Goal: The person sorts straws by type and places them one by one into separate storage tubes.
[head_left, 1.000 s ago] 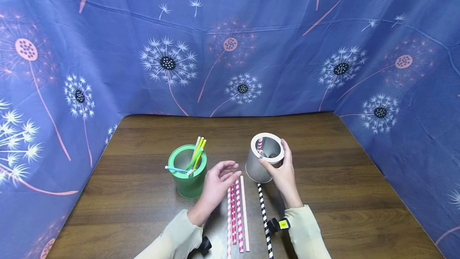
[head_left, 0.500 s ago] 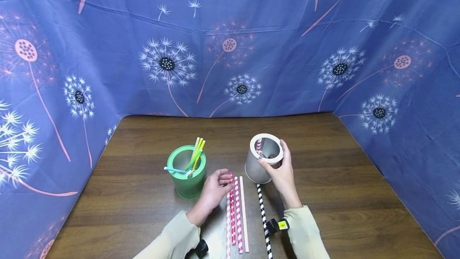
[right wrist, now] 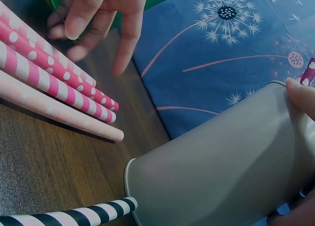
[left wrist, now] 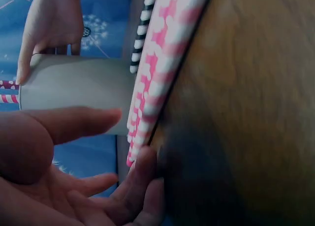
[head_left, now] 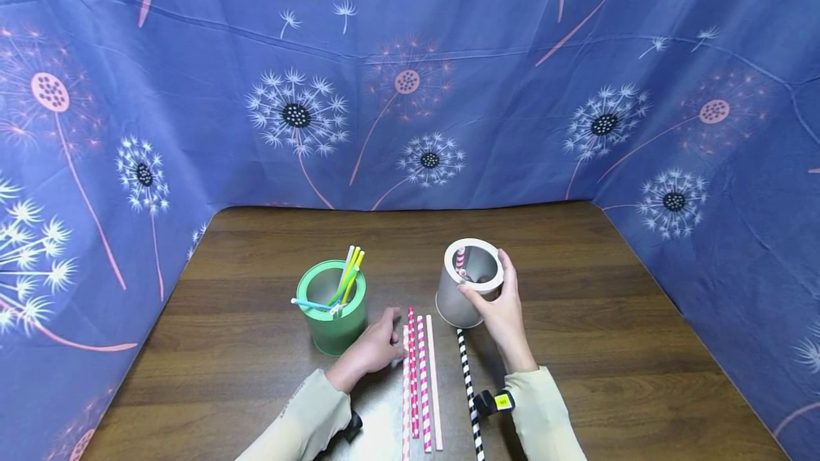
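Observation:
My right hand (head_left: 502, 311) grips the light grey canister (head_left: 451, 301) by its white rim, thumb at the near side and fingers round the far right. Some patterned paper straws (head_left: 460, 257) stand inside it. My left hand (head_left: 371, 351) is low over the table, thumb and fingers apart, just left of a light pink striped straw (head_left: 406, 404); whether a fingertip touches it I cannot tell. Beside that straw lie a red dotted straw (head_left: 414, 397), a pink-and-white striped straw (head_left: 423, 393) and a pale pink straw (head_left: 435, 390), side by side. In the left wrist view, the left fingers (left wrist: 142, 164) are near the straw ends.
A green canister (head_left: 336, 329) holding several yellow, green, white and blue straws (head_left: 349, 277) stands left of the left hand. A black-and-white striped straw (head_left: 470, 390) lies below the grey canister. Blue dandelion-print cloth (head_left: 410, 126) hangs behind the wooden table (head_left: 596, 304).
My left hand has moved down and left, off the tops of the pink and red straws to the left side of the row. The right hand keeps its grip on the grey canister.

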